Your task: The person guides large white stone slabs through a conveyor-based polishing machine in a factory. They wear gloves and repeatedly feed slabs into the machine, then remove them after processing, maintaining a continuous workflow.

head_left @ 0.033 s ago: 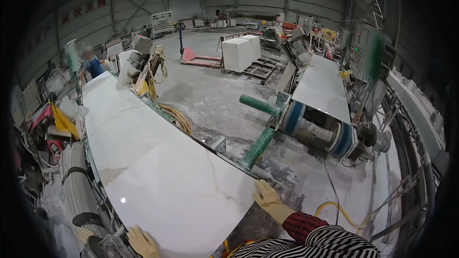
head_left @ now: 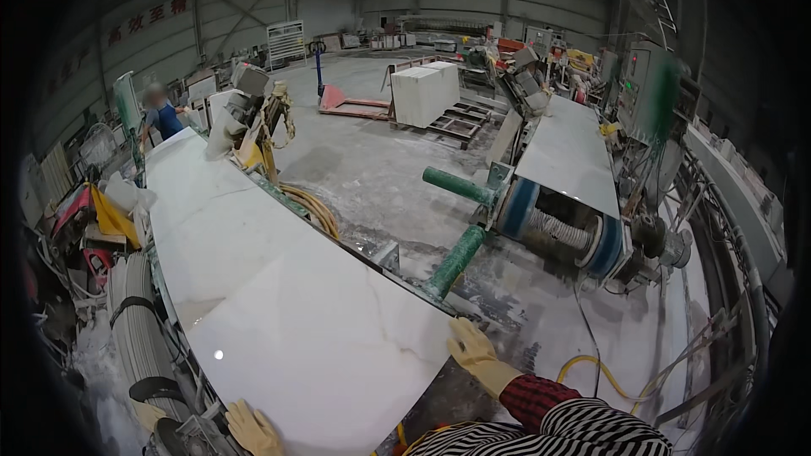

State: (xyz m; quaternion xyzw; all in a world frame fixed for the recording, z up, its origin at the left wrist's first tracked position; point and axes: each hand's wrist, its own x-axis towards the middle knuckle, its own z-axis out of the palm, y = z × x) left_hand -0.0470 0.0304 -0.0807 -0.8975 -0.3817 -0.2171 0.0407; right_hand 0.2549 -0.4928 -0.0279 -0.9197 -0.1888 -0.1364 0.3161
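Head view: looks part-way. Near slab (head_left: 321,346) lies in front of the person, its far edge meeting or overlapping the far slab (head_left: 203,207); can't tell which. Both slabs already lined up lengthwise; what's left on them doesn't show. Left hand (head_left: 252,429) at the near slab's left edge, right hand (head_left: 477,356) at its right corner; fingers of both extended, not curled round anything. Slabs flat, glossy, white, faint grey veins. Gloves pale yellow, creased. Green pipe (head_left: 460,260) round, scuffed; roller (head_left: 557,228) cylindrical, blue-banded.
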